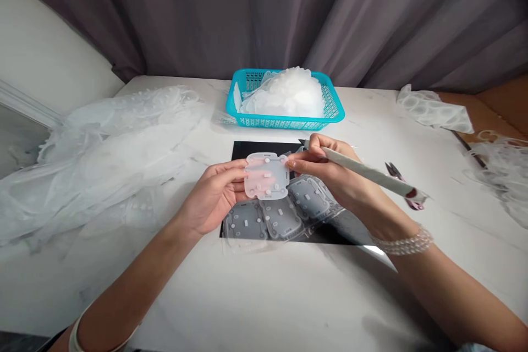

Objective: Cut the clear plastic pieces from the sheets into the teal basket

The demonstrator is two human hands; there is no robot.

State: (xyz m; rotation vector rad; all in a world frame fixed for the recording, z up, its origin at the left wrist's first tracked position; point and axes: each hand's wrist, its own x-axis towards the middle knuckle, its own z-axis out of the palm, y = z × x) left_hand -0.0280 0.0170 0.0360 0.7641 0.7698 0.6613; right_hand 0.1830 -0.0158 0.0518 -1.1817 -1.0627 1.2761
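My left hand (223, 184) pinches the left edge of a translucent, rounded-square plastic piece (267, 176) with small raised nubs and notched edges. The thumb and forefinger of my right hand (325, 162) touch its right edge. That same hand is closed around a craft knife (367, 170) with a pale, wrapped handle; its dark pointed tip aims up and left, and the handle's far end lies over my wrist. Beneath both hands, a translucent sheet of similar joined pieces (281, 219) rests on a black mat (247, 148), with part of the sheet hidden by my right hand.
A blue basket (284, 122) at the back holds a heap of translucent pieces (289, 93). Filmy plastic sheets (115, 148) cover the table's left side. Small snips (406, 187) lie at right, with plastic offcuts (501, 176) and a perforated sheet (435, 110) beyond.
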